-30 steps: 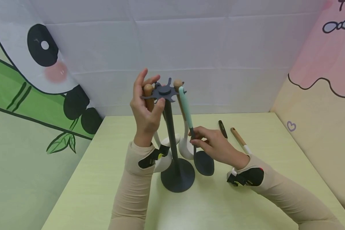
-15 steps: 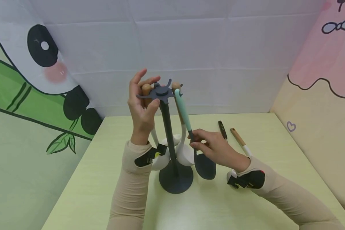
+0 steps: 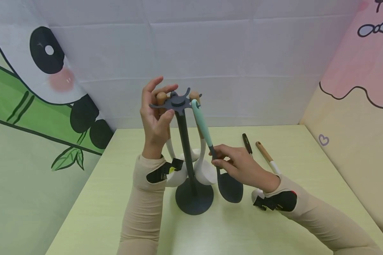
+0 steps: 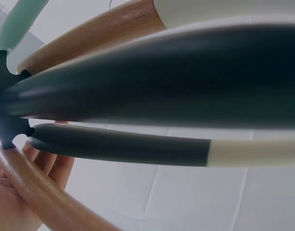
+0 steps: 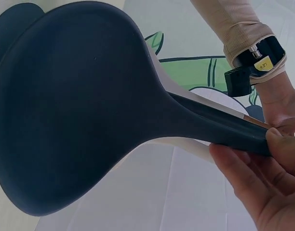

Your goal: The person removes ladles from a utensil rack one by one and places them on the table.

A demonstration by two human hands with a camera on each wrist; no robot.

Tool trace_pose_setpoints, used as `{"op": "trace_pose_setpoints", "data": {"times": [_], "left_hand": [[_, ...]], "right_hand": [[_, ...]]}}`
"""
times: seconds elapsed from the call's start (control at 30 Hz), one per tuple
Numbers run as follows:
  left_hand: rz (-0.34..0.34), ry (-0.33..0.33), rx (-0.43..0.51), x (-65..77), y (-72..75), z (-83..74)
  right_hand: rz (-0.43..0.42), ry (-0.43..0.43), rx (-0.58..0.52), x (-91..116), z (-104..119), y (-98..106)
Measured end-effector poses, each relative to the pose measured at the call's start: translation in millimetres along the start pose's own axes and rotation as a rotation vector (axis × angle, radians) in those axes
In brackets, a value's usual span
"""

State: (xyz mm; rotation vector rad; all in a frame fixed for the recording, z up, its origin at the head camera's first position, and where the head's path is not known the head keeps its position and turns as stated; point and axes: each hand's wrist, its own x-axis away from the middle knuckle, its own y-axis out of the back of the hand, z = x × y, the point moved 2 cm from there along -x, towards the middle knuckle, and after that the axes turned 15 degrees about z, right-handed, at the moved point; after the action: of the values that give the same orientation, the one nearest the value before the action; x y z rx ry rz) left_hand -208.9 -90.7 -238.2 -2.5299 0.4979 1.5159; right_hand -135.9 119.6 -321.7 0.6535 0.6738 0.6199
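A dark utensil stand [image 3: 185,141] rises from a round base, with a star-shaped hook plate on top. My left hand [image 3: 155,124] holds that top, thumb on the plate's edge and fingers behind a wooden handle. With fingertips and thumb, my right hand [image 3: 239,164] pinches the dark neck of a spatula [image 3: 231,187]. Its turquoise handle [image 3: 201,122] reaches up to a hook on the plate's right side. In the left wrist view that handle's end [image 4: 15,29] meets a hook tip. The spatula's broad dark head [image 5: 75,101] fills much of the right wrist view.
White-headed utensils, among them a ladle [image 3: 205,173], hang from the stand. A black handle [image 4: 123,144] hangs there too. On the pale table [image 3: 115,212] to the right lie a black-handled utensil [image 3: 247,143] and a wooden-handled one [image 3: 264,151].
The stand's top and my left hand have shifted left. The spatula's handle end has moved left with the top, while its head has swung slightly right and down. My right hand keeps its pinch.
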Motion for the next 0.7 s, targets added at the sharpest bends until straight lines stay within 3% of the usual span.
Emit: {"op": "trace_pose_setpoints", "data": {"times": [0.37, 0.57, 0.7], "left_hand": [[0.013, 0.011, -0.019, -0.3, 1.2, -1.6], [0.021, 0.004, -0.045, 0.6, 1.8, -1.3], [0.024, -0.007, -0.050, 0.7, 2.4, -1.1]], "right_hand": [[-0.022, 0.032, 0.011, 2, 2, 2], [-0.090, 0.088, 0.021, 4, 5, 8], [-0.140, 0.074, 0.047, 5, 8, 17]]}}
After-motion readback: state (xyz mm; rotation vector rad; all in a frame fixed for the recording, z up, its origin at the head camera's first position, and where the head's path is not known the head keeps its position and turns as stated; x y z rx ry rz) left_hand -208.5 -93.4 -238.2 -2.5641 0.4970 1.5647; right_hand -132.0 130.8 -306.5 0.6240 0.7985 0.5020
